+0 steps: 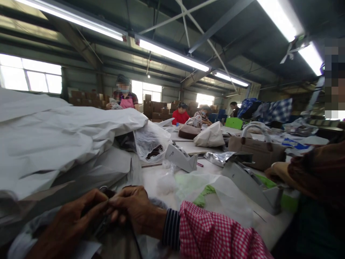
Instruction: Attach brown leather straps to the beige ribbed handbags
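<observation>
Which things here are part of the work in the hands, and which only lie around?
In hand:
- left hand and right hand, pinching a small dark item, too blurred to identify

Lying about:
- white sheets
- tape dispensers
- tan handbag
- clear plastic bag

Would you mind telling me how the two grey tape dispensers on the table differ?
The far tape dispenser looks smaller and lies by the clear plastic bag. The near tape dispenser looks larger, sits closer to the table edge and rests against green material. Both are grey and wedge-shaped.
</observation>
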The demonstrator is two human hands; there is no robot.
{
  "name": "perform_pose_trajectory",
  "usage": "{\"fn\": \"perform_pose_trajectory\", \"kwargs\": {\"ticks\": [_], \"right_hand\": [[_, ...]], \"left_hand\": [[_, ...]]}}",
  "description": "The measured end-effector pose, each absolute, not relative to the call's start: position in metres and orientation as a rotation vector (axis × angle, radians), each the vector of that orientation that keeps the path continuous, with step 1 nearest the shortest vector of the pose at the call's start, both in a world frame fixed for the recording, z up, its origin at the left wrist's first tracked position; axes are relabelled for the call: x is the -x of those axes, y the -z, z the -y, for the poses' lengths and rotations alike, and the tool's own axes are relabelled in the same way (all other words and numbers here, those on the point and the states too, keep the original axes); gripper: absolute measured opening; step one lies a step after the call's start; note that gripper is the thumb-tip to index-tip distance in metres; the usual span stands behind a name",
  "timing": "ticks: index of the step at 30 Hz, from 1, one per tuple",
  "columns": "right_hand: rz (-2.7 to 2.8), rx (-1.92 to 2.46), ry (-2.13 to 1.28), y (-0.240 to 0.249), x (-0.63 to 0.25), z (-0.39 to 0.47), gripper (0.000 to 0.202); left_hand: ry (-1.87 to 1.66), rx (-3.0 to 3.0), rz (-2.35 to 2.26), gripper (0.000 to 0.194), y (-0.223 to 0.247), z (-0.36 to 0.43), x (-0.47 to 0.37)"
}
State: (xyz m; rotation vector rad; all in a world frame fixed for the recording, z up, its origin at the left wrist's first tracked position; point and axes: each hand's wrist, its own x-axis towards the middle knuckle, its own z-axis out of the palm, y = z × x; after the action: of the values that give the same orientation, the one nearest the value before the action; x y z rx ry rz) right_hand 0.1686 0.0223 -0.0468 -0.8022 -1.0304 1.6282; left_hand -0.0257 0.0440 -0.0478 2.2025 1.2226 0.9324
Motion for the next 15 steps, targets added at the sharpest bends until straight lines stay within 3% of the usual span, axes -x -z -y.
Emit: {"fn": "perform_pose_trajectory", "kwargs": {"ticks": [5, 10, 13, 15], "right_hand": [[1.246, 0.922, -1.581, 0.029, -0.184, -0.021, 0.027], [1.727, 0.989, -1.067, -0.002, -0.240, -0.028, 0.014], [2.015, 1.126, -0.652, -0.009, -0.272, -0.027, 0.009], [2.215, 1.164, -0.505, -0.004, -0.281, -0.022, 0.016]], "left_hand": [[-0.943, -2.239, -1.231, 0.035, 0.013, -0.017, 0.005], [-0.859, -2.627, -1.213, 0.021, -0.001, -0.001, 0.010], [-0.487, -2.868, -1.092, 0.025, -0.017, 0.022, 0.009], [-0.190, -2.943, -1.009, 0.027, -0.027, 0.037, 0.005]]}}
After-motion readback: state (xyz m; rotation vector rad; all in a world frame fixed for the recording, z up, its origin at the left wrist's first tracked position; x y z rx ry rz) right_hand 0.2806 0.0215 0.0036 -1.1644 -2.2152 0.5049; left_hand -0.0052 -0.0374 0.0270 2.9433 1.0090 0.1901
